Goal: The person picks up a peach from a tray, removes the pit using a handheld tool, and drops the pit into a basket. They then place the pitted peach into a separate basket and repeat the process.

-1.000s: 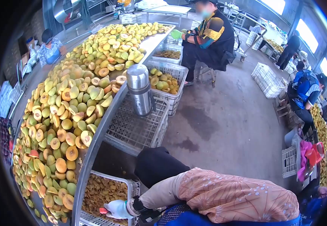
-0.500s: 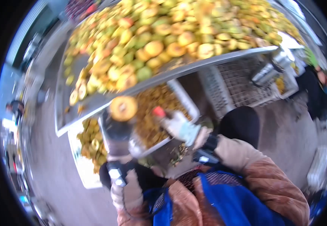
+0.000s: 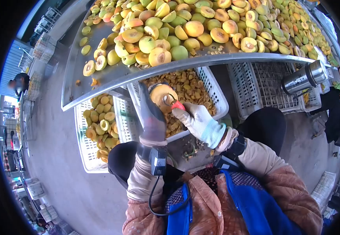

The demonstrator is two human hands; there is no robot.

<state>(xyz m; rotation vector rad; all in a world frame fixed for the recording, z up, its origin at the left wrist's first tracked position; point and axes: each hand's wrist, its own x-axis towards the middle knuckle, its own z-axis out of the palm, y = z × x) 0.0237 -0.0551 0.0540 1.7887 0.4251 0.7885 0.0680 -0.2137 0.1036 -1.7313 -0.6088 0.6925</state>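
Observation:
My left hand (image 3: 153, 119), in a dark glove, holds a halved yellow peach (image 3: 160, 94) with its cut face turned toward my right hand. In a white glove, my right hand (image 3: 199, 122) grips a small pitting tool (image 3: 178, 105) with a red handle and a looped metal blade. The loop meets the middle of the cut face. Below both hands stands a white crate (image 3: 219, 93) of yellow-brown fruit scraps. Cut peaches (image 3: 160, 56) lie heaped on the metal table (image 3: 138, 78) just beyond.
A white crate (image 3: 84, 156) with peach halves stands at left. On the right are another white crate (image 3: 242, 88) and a steel flask (image 3: 305, 77). The table's raised edge runs above my hands. A person (image 3: 19, 83) is far left, and another's dark clothing (image 3: 334, 111) shows at right.
My left hand, with the peach half, has moved right and up over the scrap crate. My right hand has brought the red-handled tool to the fruit. The view has shifted and sharpened.

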